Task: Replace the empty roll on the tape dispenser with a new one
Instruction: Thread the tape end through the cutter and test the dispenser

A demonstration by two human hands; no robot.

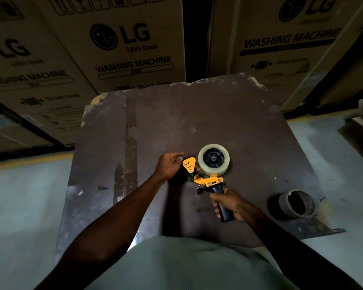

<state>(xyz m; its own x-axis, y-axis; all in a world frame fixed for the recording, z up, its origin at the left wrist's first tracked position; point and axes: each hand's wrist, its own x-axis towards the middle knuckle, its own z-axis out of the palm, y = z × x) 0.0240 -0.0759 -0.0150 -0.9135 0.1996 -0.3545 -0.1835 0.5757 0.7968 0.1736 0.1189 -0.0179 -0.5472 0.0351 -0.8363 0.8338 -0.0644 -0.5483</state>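
Dim store room, LG washing machine cartons (122,42) stacked behind worn dark board (197,114). My right hand (232,204) wrapped closed round black handle of yellow tape dispenser (205,178), near board's middle, toward near edge. New clear tape roll (213,159) sits on its hub. My left hand (169,165) just left of dispenser's front plate, fingers (177,154) pinched together; cannot tell if tape end caught between them. Empty core (298,203) lies apart, near right corner
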